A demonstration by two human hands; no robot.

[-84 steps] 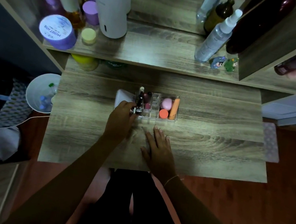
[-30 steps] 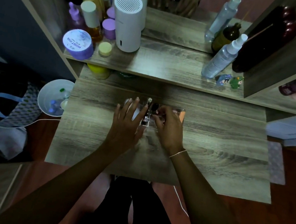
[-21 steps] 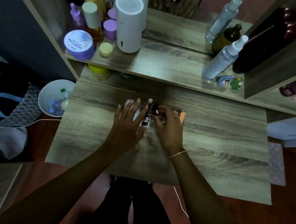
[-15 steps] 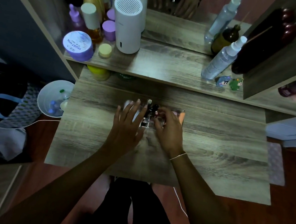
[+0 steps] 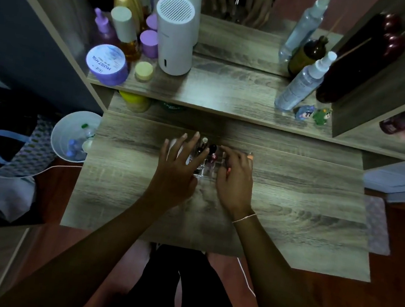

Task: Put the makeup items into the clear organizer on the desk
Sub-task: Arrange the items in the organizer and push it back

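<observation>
The clear organizer [image 5: 205, 170] stands mid-desk, mostly covered by my two hands. Between them I see a dark bottle with a pale cap [image 5: 204, 143] and a dark red lip item [image 5: 212, 152] upright in its left compartments. An orange tube's tip [image 5: 250, 156] pokes out past my right fingers. My left hand [image 5: 176, 168] lies at the organizer's left side, fingers spread, over a white item [image 5: 171, 145]. My right hand [image 5: 235, 177] curls over the right compartments; what its fingertips touch is hidden.
The wooden desk [image 5: 291, 211] has a raised shelf behind holding a white cylinder device [image 5: 174, 36], a purple jar [image 5: 106, 63], several bottles, a spray bottle [image 5: 300, 84] and two small figurines [image 5: 313, 114]. A white bin [image 5: 70, 133] stands left of the desk.
2.8 s ago my right hand lay flat on the desk in front of the organizer; it has since moved up over its right side. In the last second both hands barely shifted.
</observation>
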